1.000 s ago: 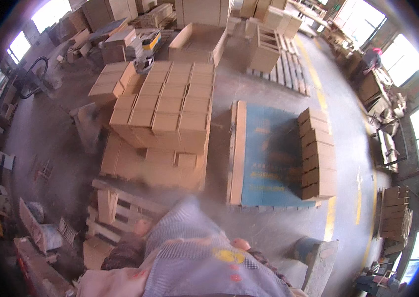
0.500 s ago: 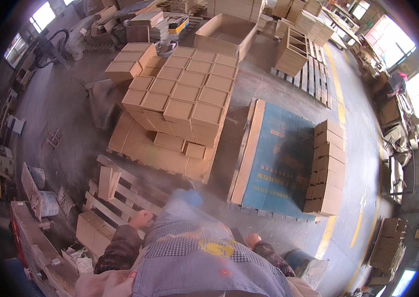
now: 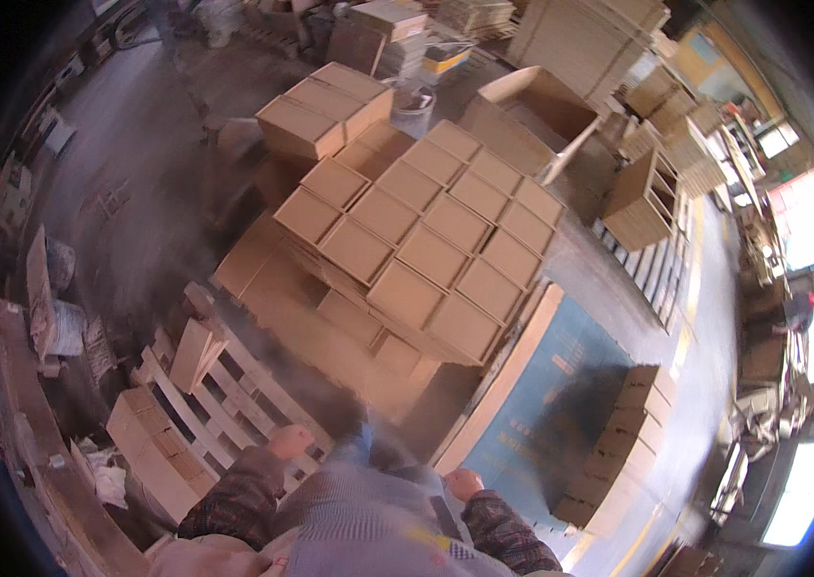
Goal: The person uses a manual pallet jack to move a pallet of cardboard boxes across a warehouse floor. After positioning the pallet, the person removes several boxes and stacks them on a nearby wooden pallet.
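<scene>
My left hand (image 3: 288,441) shows as a closed fist at the end of a dark plaid sleeve, over a pale wooden pallet (image 3: 224,380); nothing is visible in it. My right hand (image 3: 464,483) is also curled shut, close to my grey clothing, above the edge of a blue board (image 3: 561,385). Ahead of both hands stands a big stack of closed cardboard boxes (image 3: 421,245) on flattened cardboard sheets (image 3: 330,337). Neither hand touches the boxes.
A row of small cardboard boxes (image 3: 618,442) lines the blue board's right side. More boxes (image 3: 320,111) and an open carton (image 3: 532,111) stand behind the stack. Open wooden crates (image 3: 652,192) sit at right. Clutter and a bench (image 3: 32,404) run along the left. A person (image 3: 796,310) stands far right.
The view has swung and moved closer to the stacked boxes, which now appear larger and rotated. Both fists stay low near my body.
</scene>
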Tool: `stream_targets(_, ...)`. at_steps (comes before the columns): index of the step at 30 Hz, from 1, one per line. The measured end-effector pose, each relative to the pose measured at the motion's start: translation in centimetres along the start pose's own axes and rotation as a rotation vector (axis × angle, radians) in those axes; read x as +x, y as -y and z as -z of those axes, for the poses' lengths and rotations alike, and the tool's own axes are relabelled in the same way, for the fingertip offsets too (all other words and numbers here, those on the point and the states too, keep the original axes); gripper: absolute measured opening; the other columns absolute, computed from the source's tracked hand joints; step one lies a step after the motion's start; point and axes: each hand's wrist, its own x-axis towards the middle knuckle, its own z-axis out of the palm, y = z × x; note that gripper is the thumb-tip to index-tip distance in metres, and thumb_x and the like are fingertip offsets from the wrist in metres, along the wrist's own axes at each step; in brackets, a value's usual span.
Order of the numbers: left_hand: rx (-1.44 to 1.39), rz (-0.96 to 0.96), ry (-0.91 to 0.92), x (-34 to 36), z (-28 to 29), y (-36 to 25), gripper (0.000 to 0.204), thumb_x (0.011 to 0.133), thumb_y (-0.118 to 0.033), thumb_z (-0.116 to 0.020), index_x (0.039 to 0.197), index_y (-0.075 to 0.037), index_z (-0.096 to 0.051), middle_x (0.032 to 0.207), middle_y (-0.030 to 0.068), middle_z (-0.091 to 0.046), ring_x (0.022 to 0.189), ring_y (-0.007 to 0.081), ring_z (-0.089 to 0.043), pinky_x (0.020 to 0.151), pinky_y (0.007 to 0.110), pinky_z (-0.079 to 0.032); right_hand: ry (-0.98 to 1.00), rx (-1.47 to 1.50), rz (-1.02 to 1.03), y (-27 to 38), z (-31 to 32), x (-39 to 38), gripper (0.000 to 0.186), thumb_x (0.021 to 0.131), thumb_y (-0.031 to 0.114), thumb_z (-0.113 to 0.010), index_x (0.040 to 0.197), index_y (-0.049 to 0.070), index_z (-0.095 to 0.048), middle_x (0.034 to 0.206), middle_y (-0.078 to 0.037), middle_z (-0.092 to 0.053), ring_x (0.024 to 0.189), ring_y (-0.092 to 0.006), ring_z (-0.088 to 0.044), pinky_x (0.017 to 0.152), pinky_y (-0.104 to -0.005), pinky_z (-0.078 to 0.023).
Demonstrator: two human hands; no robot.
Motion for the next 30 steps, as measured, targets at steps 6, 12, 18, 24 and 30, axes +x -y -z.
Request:
stream_targets(6,-0.044,-0.116,-0.056,8.3,-2.2,-2.8,0.034,0.088,-0.034,-0.059,0.085,-0.001,-0.066,0.081,0.0198,-0.067,0.079,0.037,-0.066,0.071,0.045,-0.051,0.001,-0.268,0.187,-0.5,2.4,12.3,0.024,0.085,0.02,-0.052,0.089,0.008,-0.073,0.097,-0.016,-0.071,0.094,-0.0359,-0.067,0.08,-0.0474,-0.054)
stream_targets(12,-0.328,-0.094,-0.09,23.5,-11.5,-1.2,0.038,0.091,-0.035,-0.059,0.09,0.003,-0.062,0.08,0.02,-0.067,0.08,0.0361,-0.068,0.071,0.044,-0.051,-0.088,-0.366,0.415,-8.0,-0.6,28.4,0.013,0.078,0.013,-0.059,0.085,0.01,-0.07,0.085,-0.011,-0.068,0.073,-0.0347,-0.066,0.064,-0.0472,-0.055)
stream_targets(18,-0.382,-0.108,-0.299,34.2,-19.5,-1.5,0.054,0.09,-0.034,-0.065,0.125,0.005,-0.049,0.119,0.0275,-0.059,0.11,0.0386,-0.059,0.092,0.044,-0.049,0.036,0.619,0.006,-14.0,-5.3,41.8,0.003,0.087,0.015,-0.066,0.089,0.012,-0.066,0.077,-0.003,-0.065,0.069,-0.0246,-0.065,0.059,-0.0411,-0.052)
stream_targets(24,-0.423,-0.069,-0.269,39.5,-21.9,-2.1,0.063,0.087,-0.034,-0.067,0.131,0.005,-0.045,0.126,0.0291,-0.053,0.119,0.0442,-0.051,0.1,0.048,-0.044,0.02,0.079,0.314,-17.9,-11.0,50.4,0.021,0.088,0.022,-0.066,0.105,0.012,-0.061,0.082,-0.004,-0.062,0.079,-0.0224,-0.063,0.064,-0.0396,-0.051)
stream_targets(30,-0.144,0.438,-0.342,40.7,-21.8,-7.6,0.051,0.087,-0.027,-0.066,0.123,0.004,-0.047,0.117,0.0288,-0.054,0.107,0.0461,-0.054,0.094,0.052,-0.045,0.14,1.383,-0.221,-14.2,-12.3,52.7,0.028,0.081,0.021,-0.071,0.104,0.008,-0.061,0.079,-0.008,-0.061,0.076,-0.0246,-0.062,0.064,-0.0387,-0.051)
